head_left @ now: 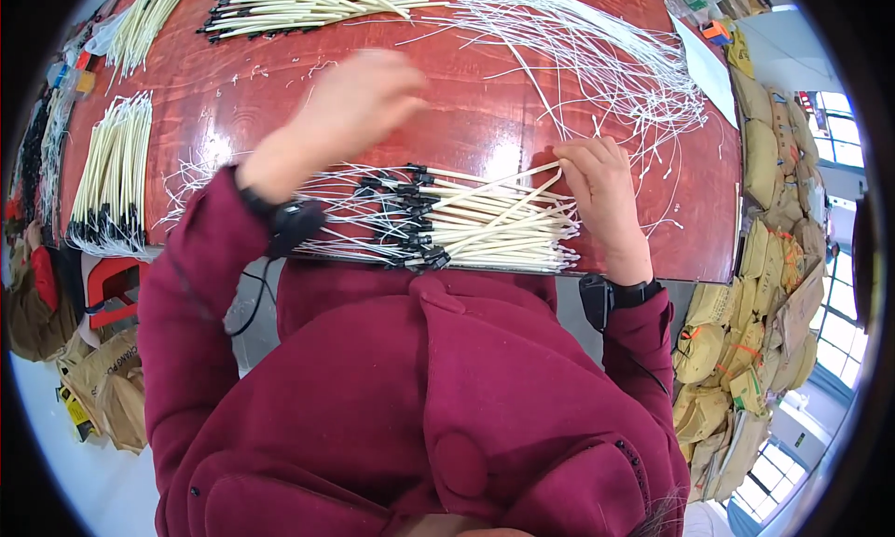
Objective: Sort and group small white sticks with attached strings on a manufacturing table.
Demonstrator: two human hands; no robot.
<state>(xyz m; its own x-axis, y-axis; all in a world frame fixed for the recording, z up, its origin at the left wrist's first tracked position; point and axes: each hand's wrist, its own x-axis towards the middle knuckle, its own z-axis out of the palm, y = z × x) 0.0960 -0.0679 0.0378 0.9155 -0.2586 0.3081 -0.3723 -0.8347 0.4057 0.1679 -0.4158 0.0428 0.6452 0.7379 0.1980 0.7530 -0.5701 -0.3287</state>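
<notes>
My cream tube (539, 173) slants over the bundle (503, 222) along the near table edge, its end pinched between the nearly closed thumb and fingers of my right hand (601, 178). Best I grip lightly and lift it clear, lest neighbours snag. The tubes look smooth and slim, the black fittings (410, 201) stubby, the white strands (597, 57) wiry. My left hand (364, 94), blurred above the glossy red table (457, 94), has parted fingers, nothing visible between.
</notes>
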